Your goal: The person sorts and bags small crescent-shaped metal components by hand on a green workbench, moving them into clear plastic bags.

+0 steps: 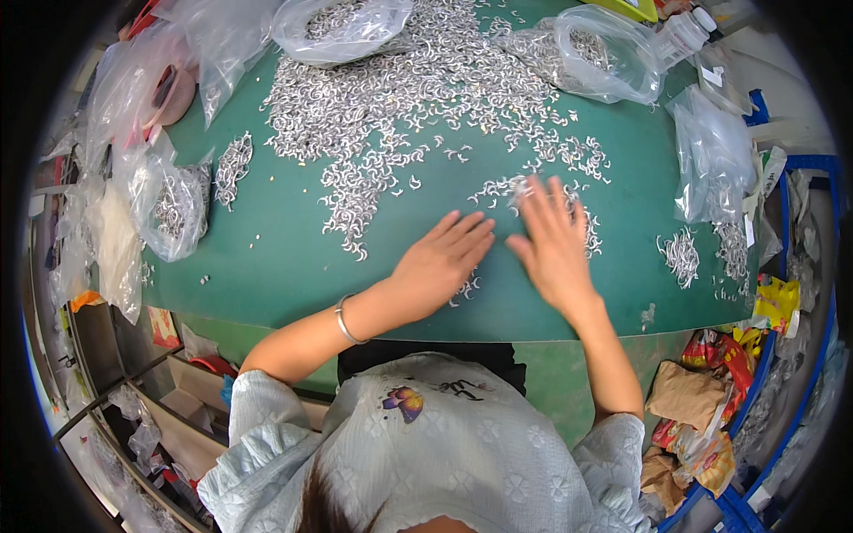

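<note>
My left hand point(440, 262) lies flat, palm down, on the green table point(275, 258), fingers together, covering a few small curved silver metal pieces. My right hand point(553, 242) is spread flat beside it, its fingertips blurred over a small cluster of the same pieces point(498, 188). A broad heap of these silver hook-shaped parts point(400, 80) covers the far middle of the table. A thin metal bangle point(345, 322) circles my left wrist. Neither hand grips anything that I can see.
Clear plastic bags with more parts sit at the far middle point(342, 27), far right point(604, 53), right point(711, 160) and left point(169, 204). Small sorted piles lie at the left point(233, 167) and right point(682, 256). Crumpled wrappers fill a blue crate point(702, 409) at lower right.
</note>
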Tool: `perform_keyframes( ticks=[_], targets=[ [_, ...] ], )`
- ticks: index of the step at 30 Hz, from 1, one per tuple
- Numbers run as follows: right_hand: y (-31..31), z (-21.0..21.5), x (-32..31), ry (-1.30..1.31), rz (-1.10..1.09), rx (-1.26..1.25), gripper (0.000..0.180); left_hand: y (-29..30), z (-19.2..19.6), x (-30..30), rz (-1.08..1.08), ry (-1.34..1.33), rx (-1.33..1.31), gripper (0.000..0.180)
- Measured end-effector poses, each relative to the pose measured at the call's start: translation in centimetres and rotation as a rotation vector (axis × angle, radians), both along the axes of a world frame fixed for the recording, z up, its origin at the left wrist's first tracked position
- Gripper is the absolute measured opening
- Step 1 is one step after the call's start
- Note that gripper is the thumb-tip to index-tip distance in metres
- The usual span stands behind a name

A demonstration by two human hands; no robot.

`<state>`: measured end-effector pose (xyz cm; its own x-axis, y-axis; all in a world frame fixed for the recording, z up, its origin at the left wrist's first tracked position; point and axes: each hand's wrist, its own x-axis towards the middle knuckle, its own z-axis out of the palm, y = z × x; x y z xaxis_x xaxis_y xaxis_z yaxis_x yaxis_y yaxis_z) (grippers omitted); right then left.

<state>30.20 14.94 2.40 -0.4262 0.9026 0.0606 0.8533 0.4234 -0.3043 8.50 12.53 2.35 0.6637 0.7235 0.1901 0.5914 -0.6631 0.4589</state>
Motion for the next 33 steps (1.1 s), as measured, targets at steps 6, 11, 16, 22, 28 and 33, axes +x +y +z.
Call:
perform_keyframes(
  ticks=[6,11,16,22,28,33],
  targets=[
    [-3.2,1.4,0.7,0.074,0.069,-0.048,0.059,-0.2,0.7,-1.3,0.205,-0.032,-0.032,0.058],
    [-4.9,1.1,0.7,0.056,-0.072,-0.067,0.061,0.9,0.7,1.0,0.067,0.006,-0.045,0.055],
    [-5.0,1.9,2.0,0.137,-0.009,-0.111,0.063,-0.1,-0.3,-0.1,0.007,0.117,-0.06,0.056],
    [-6.4,1.2,0.1,0.166,-0.004,-0.175,0.062,-2.6,1.0,0.8,-0.044,0.043,-0.142,0.06],
    [-5.6,0.7,3.0,0.086,-0.269,-0.032,0.066,-3.5,-0.2,-1.1,0.067,0.232,-0.035,0.059],
    [-6.6,0.2,0.5,0.066,-0.173,-0.087,0.065,-3.1,1.1,2.7,-0.068,0.056,-0.082,0.057]
  ],
)
